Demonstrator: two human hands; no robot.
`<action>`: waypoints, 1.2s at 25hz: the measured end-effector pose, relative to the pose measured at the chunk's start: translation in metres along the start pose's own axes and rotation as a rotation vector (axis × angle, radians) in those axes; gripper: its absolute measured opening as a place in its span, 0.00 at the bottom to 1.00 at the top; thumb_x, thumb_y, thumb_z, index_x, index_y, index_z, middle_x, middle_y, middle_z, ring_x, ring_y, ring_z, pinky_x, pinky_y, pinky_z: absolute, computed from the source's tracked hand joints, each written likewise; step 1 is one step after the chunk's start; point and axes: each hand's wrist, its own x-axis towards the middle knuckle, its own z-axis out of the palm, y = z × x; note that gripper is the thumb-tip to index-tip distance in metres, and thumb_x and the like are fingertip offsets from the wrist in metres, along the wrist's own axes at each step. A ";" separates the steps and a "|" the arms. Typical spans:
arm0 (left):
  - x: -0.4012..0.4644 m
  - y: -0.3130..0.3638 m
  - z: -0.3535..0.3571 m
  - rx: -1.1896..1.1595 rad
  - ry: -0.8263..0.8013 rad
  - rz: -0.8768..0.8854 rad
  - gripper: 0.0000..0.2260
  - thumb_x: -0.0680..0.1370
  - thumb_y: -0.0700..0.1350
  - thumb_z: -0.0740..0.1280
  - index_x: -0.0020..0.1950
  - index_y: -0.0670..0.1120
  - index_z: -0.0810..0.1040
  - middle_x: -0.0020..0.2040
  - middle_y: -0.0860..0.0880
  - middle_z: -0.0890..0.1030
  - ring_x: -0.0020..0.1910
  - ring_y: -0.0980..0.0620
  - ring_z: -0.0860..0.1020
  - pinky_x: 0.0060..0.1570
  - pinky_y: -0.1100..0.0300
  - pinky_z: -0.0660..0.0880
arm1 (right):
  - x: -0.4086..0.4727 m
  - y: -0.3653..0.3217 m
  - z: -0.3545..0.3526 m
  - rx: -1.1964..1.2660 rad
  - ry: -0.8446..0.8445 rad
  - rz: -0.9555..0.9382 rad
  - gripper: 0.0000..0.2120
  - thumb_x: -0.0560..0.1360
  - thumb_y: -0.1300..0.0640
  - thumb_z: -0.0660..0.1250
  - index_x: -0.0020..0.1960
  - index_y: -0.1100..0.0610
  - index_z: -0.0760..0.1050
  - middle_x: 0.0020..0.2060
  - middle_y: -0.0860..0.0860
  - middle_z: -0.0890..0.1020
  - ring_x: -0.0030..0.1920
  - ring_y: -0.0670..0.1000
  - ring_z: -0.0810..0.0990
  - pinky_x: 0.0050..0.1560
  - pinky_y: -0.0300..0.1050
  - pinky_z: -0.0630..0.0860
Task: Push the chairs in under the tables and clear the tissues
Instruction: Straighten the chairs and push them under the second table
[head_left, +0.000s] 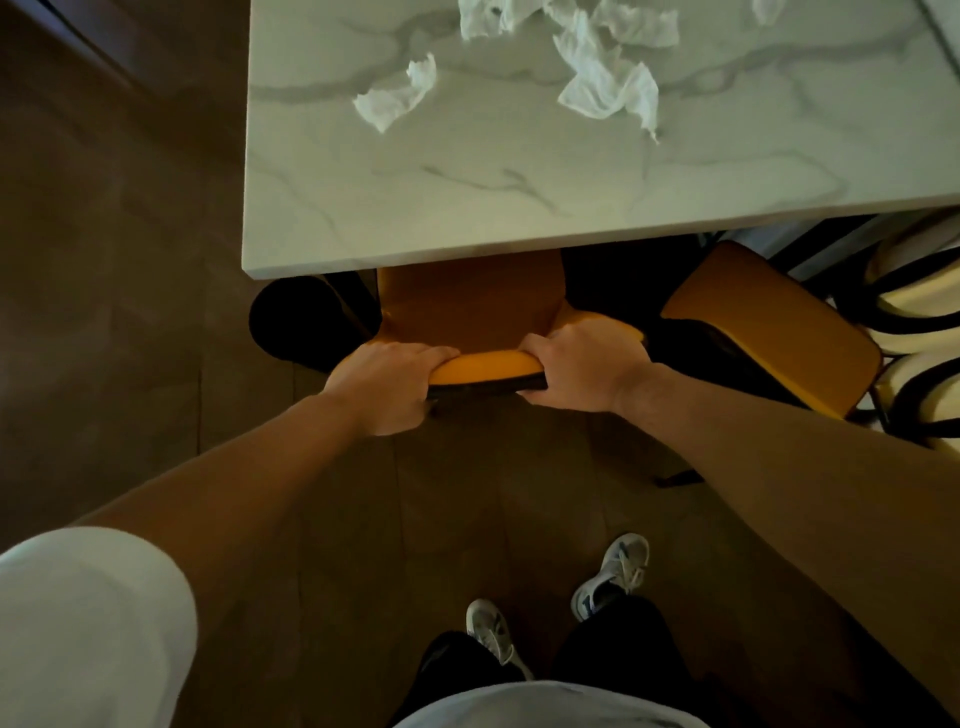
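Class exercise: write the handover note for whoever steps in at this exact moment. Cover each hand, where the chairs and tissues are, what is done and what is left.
Left hand and right hand: both in a grip on the backrest of the orange chair, whose seat is partly under the marble table.
Second orange chair: to the right, angled, not squared in.
Tissues: crumpled on the tabletop, untouched.
Left: finish the push, straighten the second chair, collect the tissues.

Marble table (467, 208) carries crumpled tissues (605, 85); chair (470, 306) stands on floor (130, 286).
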 end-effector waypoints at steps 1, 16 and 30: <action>0.002 -0.001 -0.003 0.000 -0.004 -0.004 0.31 0.77 0.46 0.68 0.79 0.57 0.62 0.68 0.54 0.77 0.60 0.50 0.78 0.58 0.50 0.77 | 0.004 0.002 -0.001 -0.006 0.010 -0.001 0.22 0.77 0.33 0.61 0.59 0.48 0.76 0.36 0.45 0.80 0.32 0.46 0.77 0.30 0.40 0.74; 0.069 -0.056 -0.045 0.030 0.029 -0.006 0.28 0.78 0.50 0.68 0.77 0.58 0.66 0.61 0.52 0.81 0.55 0.48 0.79 0.55 0.50 0.77 | 0.088 0.043 -0.022 -0.016 0.048 0.027 0.24 0.76 0.33 0.63 0.61 0.50 0.77 0.37 0.47 0.81 0.35 0.49 0.79 0.35 0.43 0.73; 0.097 -0.088 -0.057 0.067 0.020 0.023 0.28 0.78 0.52 0.67 0.77 0.58 0.65 0.62 0.49 0.81 0.56 0.44 0.80 0.56 0.46 0.77 | 0.122 0.056 -0.032 0.026 0.024 0.038 0.25 0.76 0.32 0.62 0.60 0.50 0.77 0.39 0.48 0.82 0.34 0.49 0.76 0.36 0.44 0.72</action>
